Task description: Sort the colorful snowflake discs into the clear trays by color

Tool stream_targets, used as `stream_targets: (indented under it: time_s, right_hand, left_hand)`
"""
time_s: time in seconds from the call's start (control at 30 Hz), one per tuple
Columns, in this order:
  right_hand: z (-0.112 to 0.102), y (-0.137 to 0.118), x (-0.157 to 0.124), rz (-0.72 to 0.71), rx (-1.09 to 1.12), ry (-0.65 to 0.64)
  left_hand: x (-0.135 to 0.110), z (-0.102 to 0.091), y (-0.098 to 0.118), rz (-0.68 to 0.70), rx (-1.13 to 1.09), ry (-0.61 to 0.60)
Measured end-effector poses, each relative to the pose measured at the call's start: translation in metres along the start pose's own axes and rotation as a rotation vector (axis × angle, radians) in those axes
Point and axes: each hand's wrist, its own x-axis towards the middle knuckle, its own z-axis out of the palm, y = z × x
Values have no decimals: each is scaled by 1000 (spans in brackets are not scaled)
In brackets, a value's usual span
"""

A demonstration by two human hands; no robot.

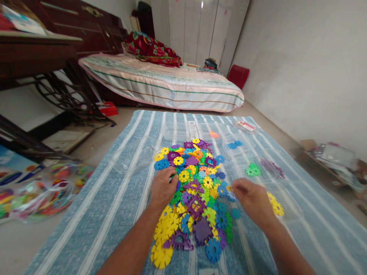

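A heap of plastic interlocking pieces (197, 183) lies on the striped cloth, mostly notched discs in yellow, blue, green and orange, with purple window-shaped and square pieces among them. My left hand (164, 186) is at the heap's left side, fingers curled, with a green notched disc (171, 177) showing between thumb and forefinger. To the right of the heap, my right hand (254, 200) pinches a small yellow disc (229, 188), mostly covered by the fingers. Sorted pieces sit in clear containers beyond and beside it: yellow discs (275, 205), green discs (252, 170), purple pieces (272, 168) and blue discs (235, 144).
A blue-and-white striped cloth (120, 172) covers the table. At the far end lies an orange piece (213, 135) near a small labelled box (246, 126). Bags of colourful pieces (48, 191) rest on the left floor; a cardboard box (327, 164) stands right. A bed (172, 86) is behind.
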Motion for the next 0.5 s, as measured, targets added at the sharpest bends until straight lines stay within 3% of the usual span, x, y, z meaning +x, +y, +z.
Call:
stream_targets:
  time_s: [0.17,0.27,0.37,0.43,0.5]
  right_hand:
    - [-48,23,-9,140,-316,162]
    - [-51,27,-17,109,-516,196]
    - [-26,14,-22,-13,-511,-43]
    - [-3,3,-24,-36,-531,-228]
    - [17,-6,-25,-41,-587,-325]
  left_hand:
    - [0,2,-2,-2,3,0]
    - [1,2,-2,1,-4,-3]
    - [1,2,-2,1,-6,-1]
    - [1,1,-2,-2,-3,2]
    - [1,1,-2,1,-3,4]
